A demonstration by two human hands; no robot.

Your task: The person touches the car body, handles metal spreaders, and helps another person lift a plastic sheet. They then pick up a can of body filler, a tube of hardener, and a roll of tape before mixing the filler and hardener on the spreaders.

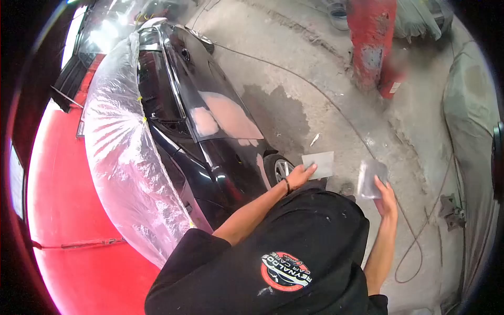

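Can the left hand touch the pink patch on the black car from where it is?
Probably not yet: the left hand holds a grey sheet near the wheel; the pink patch lies farther up.

The only lettering stands on a round red, white and black logo (285, 271) printed on the person's black shirt (294, 241), at the lower middle of the frame. It appears upside down; "REYNALDOS" and "CAR CARE" seem readable, the rest is too small to tell.
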